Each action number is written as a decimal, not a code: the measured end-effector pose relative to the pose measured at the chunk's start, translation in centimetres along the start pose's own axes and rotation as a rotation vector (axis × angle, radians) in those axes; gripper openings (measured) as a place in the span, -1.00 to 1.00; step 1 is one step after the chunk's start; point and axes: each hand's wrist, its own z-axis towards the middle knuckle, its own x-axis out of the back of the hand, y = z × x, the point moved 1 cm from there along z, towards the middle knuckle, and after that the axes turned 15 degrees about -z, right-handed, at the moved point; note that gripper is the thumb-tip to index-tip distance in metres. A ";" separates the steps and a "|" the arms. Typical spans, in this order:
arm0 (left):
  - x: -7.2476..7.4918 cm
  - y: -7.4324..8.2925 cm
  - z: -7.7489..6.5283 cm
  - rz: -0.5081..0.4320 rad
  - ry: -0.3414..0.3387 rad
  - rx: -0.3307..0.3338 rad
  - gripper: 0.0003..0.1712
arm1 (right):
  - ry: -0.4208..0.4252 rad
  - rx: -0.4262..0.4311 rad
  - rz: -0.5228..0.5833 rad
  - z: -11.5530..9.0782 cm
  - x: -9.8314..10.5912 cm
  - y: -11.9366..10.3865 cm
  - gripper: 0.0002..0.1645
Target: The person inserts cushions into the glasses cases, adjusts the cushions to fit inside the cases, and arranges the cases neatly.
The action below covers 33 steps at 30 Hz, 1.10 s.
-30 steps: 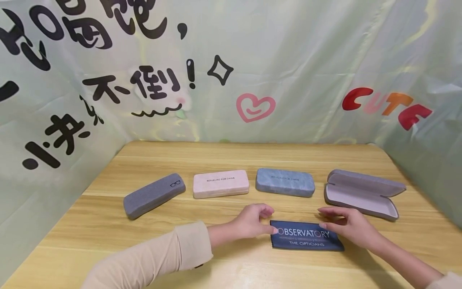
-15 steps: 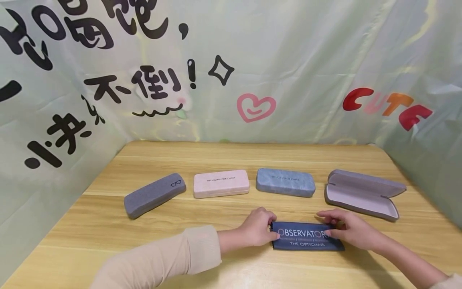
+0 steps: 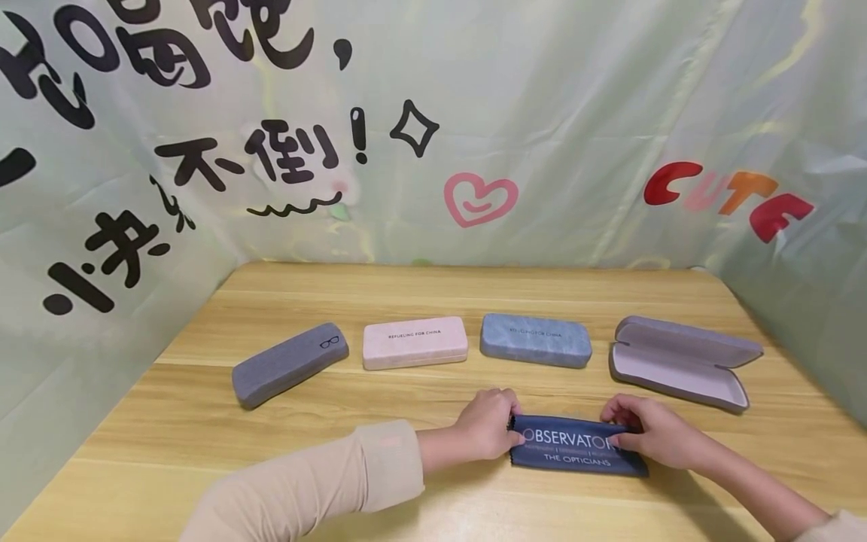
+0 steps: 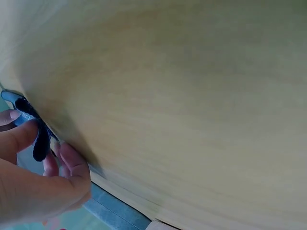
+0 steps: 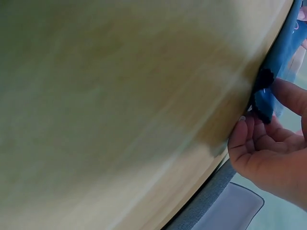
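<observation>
A navy lens-cleaning cloth [image 3: 567,450], printed "OBSERVATORY THE OPTICIANS", lies folded lengthwise on the table with its zigzag-cut ends left and right. At its left end my left hand [image 3: 482,426] pinches it, thumb on top and fingers along the far edge. My right hand [image 3: 655,433] grips the right end the same way, its thumb covering the last printed letters. In the left wrist view, the left hand [image 4: 45,187] has the cloth's layered end [image 4: 42,141] between thumb and fingers. The right wrist view shows the right hand [image 5: 273,151] pinching the other dark end [image 5: 263,100].
Behind the hands a row of glasses cases spans the wooden table [image 3: 325,482]: a closed grey one [image 3: 291,366], a closed pink one [image 3: 415,344], a closed blue one [image 3: 535,341] and an open grey one [image 3: 684,369]. A printed curtain [image 3: 576,113] encloses the back and sides.
My left hand has moved right onto the cloth's left end and taken hold. The right hand's fingers have curled in at the right end. The cases have stayed put.
</observation>
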 end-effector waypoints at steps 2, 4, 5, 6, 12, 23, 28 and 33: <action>0.0 0.1 0.1 0.007 -0.011 0.006 -0.70 | -0.011 0.001 0.003 0.0 0.0 0.0 -0.82; 0.0 0.1 0.2 0.017 -0.022 0.013 -0.70 | -0.015 0.009 -0.002 0.0 0.0 0.0 -0.86; 0.0 0.1 0.3 0.022 -0.027 0.018 -0.69 | -0.018 0.012 -0.002 0.0 0.1 0.0 -0.88; 0.0 0.2 0.3 0.026 -0.032 0.024 -0.69 | -0.023 0.016 0.001 0.0 0.1 0.0 -0.89; 0.1 0.3 0.4 0.015 -0.046 0.036 -0.75 | -0.039 0.035 0.036 0.1 0.1 0.0 -0.86; 0.3 0.0 0.7 -0.142 0.004 0.001 -0.89 | -0.016 0.126 0.098 0.2 0.4 0.3 -0.87; 0.5 -0.1 0.9 -0.164 0.041 -0.011 -0.88 | -0.040 0.152 0.172 0.2 0.4 0.4 -0.88; 0.6 -0.1 0.9 -0.162 0.045 -0.005 -0.88 | -0.034 0.155 0.188 0.1 0.5 0.5 -0.89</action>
